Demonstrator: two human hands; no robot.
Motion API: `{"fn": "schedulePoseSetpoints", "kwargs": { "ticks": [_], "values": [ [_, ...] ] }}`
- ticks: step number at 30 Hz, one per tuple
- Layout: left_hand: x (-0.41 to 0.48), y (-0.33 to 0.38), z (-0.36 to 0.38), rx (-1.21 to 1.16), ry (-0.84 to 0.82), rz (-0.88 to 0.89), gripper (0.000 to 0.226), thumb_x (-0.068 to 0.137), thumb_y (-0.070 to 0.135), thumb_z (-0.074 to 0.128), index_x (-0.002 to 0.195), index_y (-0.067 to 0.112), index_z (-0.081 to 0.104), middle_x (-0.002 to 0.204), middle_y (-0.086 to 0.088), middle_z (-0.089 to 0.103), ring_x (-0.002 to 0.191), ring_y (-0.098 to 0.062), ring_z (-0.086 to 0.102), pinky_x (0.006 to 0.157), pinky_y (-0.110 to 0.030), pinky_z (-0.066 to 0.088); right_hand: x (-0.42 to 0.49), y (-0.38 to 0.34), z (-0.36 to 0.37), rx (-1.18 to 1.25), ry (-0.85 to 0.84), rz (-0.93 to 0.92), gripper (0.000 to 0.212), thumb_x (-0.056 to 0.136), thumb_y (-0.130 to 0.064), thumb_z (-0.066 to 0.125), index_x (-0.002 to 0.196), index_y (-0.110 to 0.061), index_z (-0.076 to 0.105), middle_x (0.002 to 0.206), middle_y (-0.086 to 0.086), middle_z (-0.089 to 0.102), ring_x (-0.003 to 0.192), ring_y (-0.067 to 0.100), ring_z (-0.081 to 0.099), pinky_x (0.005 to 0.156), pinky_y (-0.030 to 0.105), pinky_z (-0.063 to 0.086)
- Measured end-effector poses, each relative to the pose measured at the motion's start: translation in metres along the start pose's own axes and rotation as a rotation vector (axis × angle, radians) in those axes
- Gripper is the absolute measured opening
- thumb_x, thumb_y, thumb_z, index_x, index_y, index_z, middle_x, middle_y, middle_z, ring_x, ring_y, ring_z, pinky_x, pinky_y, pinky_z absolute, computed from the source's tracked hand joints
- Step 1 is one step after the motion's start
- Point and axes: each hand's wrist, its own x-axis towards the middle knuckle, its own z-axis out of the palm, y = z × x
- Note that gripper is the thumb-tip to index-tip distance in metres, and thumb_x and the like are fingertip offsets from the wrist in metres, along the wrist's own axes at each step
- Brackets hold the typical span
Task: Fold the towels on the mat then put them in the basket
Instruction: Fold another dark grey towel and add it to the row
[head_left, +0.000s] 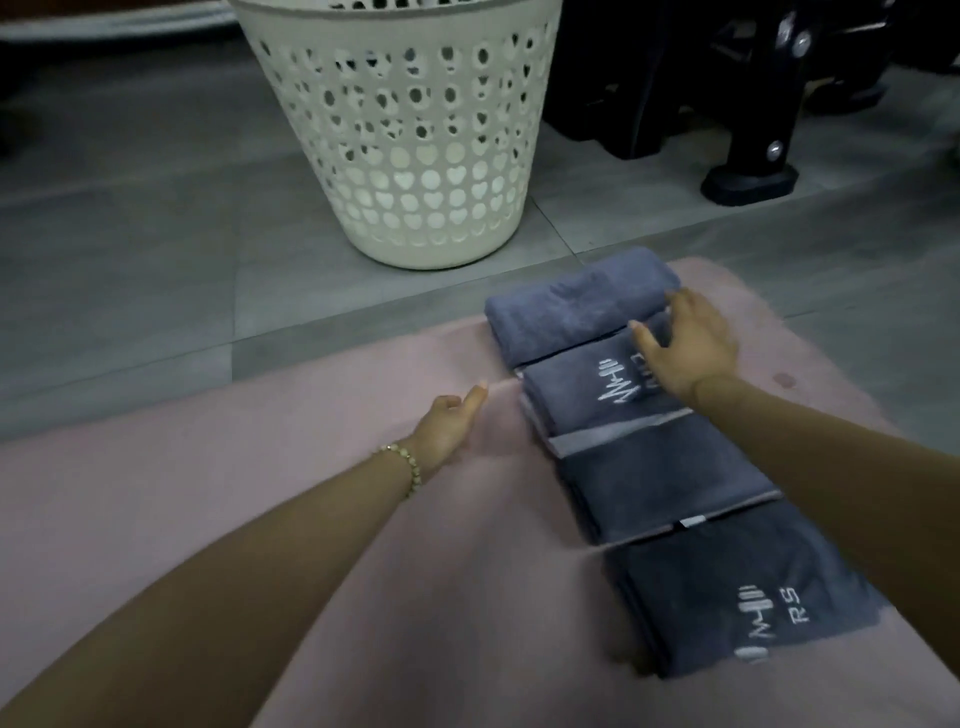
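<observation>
Several folded grey-blue towels lie in a row on the pink mat (260, 493), running from near right to far centre. The farthest towel (571, 306) is plain. The one behind it (587, 395) carries a white barbell logo, as does the nearest towel (727, 587); a plain one (654, 478) lies between them. My right hand (685, 348) rests flat, fingers spread, across the seam of the two farthest towels. My left hand (452, 421) hovers open over the mat, fingertips just left of the logo towel. A cream perforated basket (400, 156) stands on the floor beyond the mat.
Grey tiled floor (130, 249) surrounds the mat. A black metal equipment frame with bolted feet (748, 171) stands at the back right, close to the basket. My left wrist wears a beaded bracelet (405, 462).
</observation>
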Motion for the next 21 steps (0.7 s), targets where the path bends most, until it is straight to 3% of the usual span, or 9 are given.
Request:
{"fn": "schedulePoseSetpoints", "kwargs": {
  "ticks": [1, 5, 10, 16, 21],
  "values": [
    [-0.005, -0.007, -0.023, 0.072, 0.001, 0.018, 0.070, 0.089, 0.060, 0.045, 0.138, 0.011, 0.036, 0.125, -0.007, 0.055, 0.103, -0.024, 0.057, 0.083, -0.030, 0.047, -0.008, -0.025, 0.005, -0.024, -0.052, -0.071, 0.063, 0.093, -0.044, 0.050, 0.142, -0.008, 0.035, 0.150, 0.014, 0.032, 0.138, 0.031, 0.029, 0.114, 0.042, 0.022],
    [-0.048, -0.040, -0.129, 0.426, 0.045, 0.038, 0.066, 0.089, 0.056, 0.049, 0.139, 0.015, 0.036, 0.133, -0.006, 0.053, 0.121, -0.023, 0.051, 0.102, -0.028, 0.035, -0.053, -0.137, 0.039, -0.055, -0.364, -0.378, 0.063, 0.094, -0.043, 0.049, 0.147, -0.016, 0.028, 0.157, 0.006, 0.021, 0.141, 0.027, 0.026, 0.116, 0.035, 0.018],
    [-0.144, -0.141, -0.251, 0.735, 0.183, -0.086, 0.067, 0.086, 0.064, 0.047, 0.139, 0.025, 0.035, 0.135, 0.001, 0.052, 0.121, -0.019, 0.051, 0.099, -0.027, 0.037, -0.141, -0.246, 0.097, -0.061, -0.665, -0.607, 0.068, 0.095, -0.047, 0.045, 0.151, -0.025, 0.014, 0.160, 0.000, 0.006, 0.146, 0.017, 0.009, 0.118, 0.032, 0.009],
    [-0.260, -0.293, -0.343, 0.648, 0.453, -0.353, 0.073, 0.084, 0.060, 0.053, 0.142, 0.019, 0.035, 0.141, -0.002, 0.046, 0.127, -0.021, 0.046, 0.106, -0.032, 0.035, -0.231, -0.338, 0.152, -0.120, -0.825, -0.870, 0.070, 0.094, -0.047, 0.046, 0.151, -0.026, 0.011, 0.160, -0.003, 0.002, 0.146, 0.014, 0.007, 0.118, 0.030, 0.007],
    [-0.310, -0.349, -0.395, 0.664, 0.684, -0.334, 0.063, 0.082, 0.056, 0.060, 0.130, 0.017, 0.048, 0.131, -0.006, 0.052, 0.120, -0.027, 0.048, 0.098, -0.039, 0.041, -0.286, -0.393, 0.185, -0.090, -0.896, -0.953, 0.067, 0.094, -0.047, 0.046, 0.151, -0.027, 0.016, 0.160, -0.005, 0.004, 0.146, 0.012, 0.009, 0.118, 0.030, 0.009]
  ]
}}
